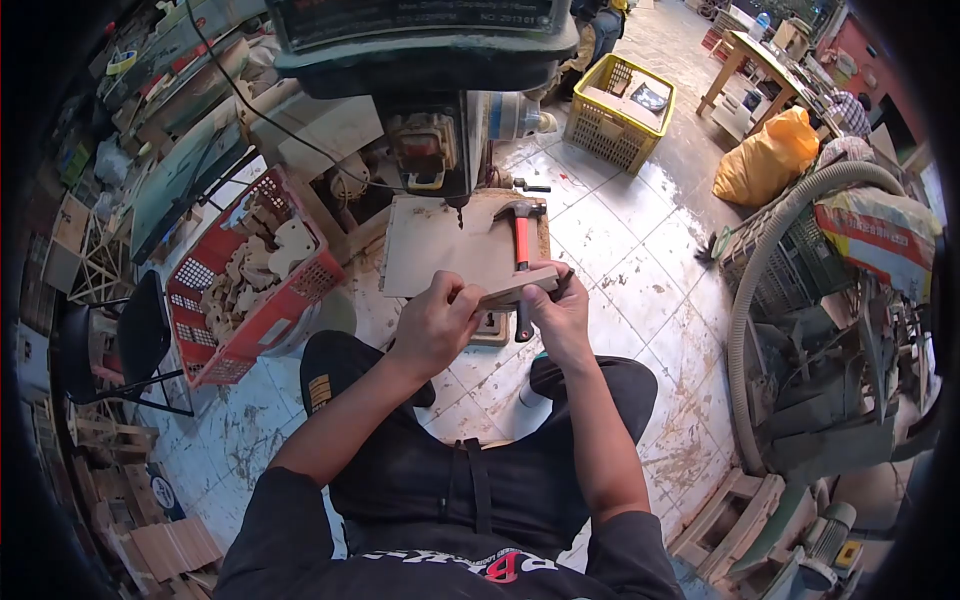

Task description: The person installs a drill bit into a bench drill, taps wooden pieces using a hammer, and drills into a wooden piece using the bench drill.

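A small wooden piece [520,287] is held between both hands above the near edge of a flat board. My left hand [440,325] pinches its left end, fingers curled. My right hand [560,315] grips the right end, thumb on its near face. Under and behind the piece, a hammer [521,240] with a red and black handle lies on the board [420,250], its head pointing away. Above the board hangs the drill bit [460,215] of a drill press [425,50], apart from the wooden piece.
On the left stands a red crate [225,370] of cut wooden shapes, beside a black folding chair [145,325]. A yellow crate [610,140] and an orange sack [765,160] are further back. At right, a grey hose [740,370] curves past scrap and machinery.
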{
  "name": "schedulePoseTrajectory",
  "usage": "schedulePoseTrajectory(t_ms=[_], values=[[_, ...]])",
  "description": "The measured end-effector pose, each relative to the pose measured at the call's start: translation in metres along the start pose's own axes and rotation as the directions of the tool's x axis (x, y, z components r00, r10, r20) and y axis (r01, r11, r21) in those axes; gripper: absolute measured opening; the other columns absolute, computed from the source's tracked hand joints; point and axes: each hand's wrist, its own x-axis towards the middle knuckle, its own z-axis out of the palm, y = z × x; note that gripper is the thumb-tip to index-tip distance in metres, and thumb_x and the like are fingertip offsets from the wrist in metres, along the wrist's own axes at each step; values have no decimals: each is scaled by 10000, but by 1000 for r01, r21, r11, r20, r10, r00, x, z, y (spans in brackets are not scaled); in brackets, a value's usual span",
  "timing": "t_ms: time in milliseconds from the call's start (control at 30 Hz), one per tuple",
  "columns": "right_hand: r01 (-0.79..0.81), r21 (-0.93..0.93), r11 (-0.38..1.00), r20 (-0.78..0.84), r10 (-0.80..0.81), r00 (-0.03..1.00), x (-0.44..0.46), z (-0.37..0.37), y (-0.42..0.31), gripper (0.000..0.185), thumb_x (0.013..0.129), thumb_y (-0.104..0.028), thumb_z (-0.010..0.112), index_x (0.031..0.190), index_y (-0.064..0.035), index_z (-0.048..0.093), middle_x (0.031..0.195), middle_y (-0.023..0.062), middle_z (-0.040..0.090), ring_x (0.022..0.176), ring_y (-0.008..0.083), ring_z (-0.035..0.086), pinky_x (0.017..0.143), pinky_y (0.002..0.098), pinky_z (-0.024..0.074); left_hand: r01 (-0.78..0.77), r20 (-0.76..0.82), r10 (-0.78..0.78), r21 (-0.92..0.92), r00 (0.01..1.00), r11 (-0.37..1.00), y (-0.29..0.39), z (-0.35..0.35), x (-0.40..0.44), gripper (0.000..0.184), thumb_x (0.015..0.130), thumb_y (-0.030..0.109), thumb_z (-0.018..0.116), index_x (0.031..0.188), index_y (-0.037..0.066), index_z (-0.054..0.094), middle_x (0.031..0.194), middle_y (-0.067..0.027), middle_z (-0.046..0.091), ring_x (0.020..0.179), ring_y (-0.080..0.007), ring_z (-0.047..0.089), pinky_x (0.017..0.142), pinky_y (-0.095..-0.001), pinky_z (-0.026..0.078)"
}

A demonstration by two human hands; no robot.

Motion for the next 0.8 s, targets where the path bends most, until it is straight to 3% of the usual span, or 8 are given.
schedulePoseTrajectory(t_ms=[67,133,200,233,267,367,600,800], values=[[-11,-7,1000,13,11,1000,-2,-9,-2,322,875,-153,734,1122,-26,571,980,40,659,887,92,609,816,232,499,76,117,-58,-155,992,985,10,-17,7,326,785,135,732,1070,104,576,970,-96,519,779,-261,627,665,-358,520],[-48,-29,998,-18,48,999,-1,-18,-1,304,869,-160,739,1101,-45,578,928,29,657,714,44,546,594,183,441,181,252,-107,-293,962,939,3,-21,9,282,857,170,692,1102,83,583,1009,-98,554,814,-242,633,707,-340,520],[-106,98,990,39,103,994,-4,-21,-13,314,885,-166,719,1127,-47,559,919,39,650,577,27,452,480,177,354,547,499,-230,-792,836,271,-19,-17,5,311,1000,262,511,1184,19,572,1110,-107,610,929,-193,630,807,-303,506],[-78,186,980,22,75,997,-5,-20,-12,314,894,-162,705,1138,-47,544,907,41,640,542,28,425,450,177,333,579,540,-272,-811,797,87,-17,-29,6,434,1056,323,349,1235,-18,549,1160,-117,625,1002,-169,613,877,-289,494],[-45,270,962,7,45,999,-3,-19,-13,313,904,-159,690,1148,-48,529,895,43,631,506,29,398,419,177,312,575,531,-288,-813,797,90,-21,-29,0,434,1056,323,349,1235,-18,549,1160,-117,625,1002,-169,613,877,-289,494],[-4,373,928,-28,16,999,1,-13,-20,271,922,-138,663,1132,-53,513,800,13,560,492,31,389,392,175,302,460,541,-278,-833,794,-306,-22,-25,-15,502,1052,408,304,1270,19,535,1201,-154,611,1094,-266,615,985,-398,492],[-61,360,931,-45,83,996,20,-6,8,212,957,-132,616,1141,-93,517,692,-49,431,462,28,282,422,205,273,319,532,-283,-771,798,-551,-39,9,-19,632,1020,519,307,1314,-13,479,1266,-222,579,1134,-358,614,987,-484,498],[-69,96,993,-119,81,990,25,8,41,227,931,-108,646,1133,-85,546,777,-22,534,501,26,375,425,200,292,50,516,-536,-750,669,-659,-34,56,-9,434,942,403,608,1173,38,560,1102,-149,642,1075,-278,624,921,-414,547]])
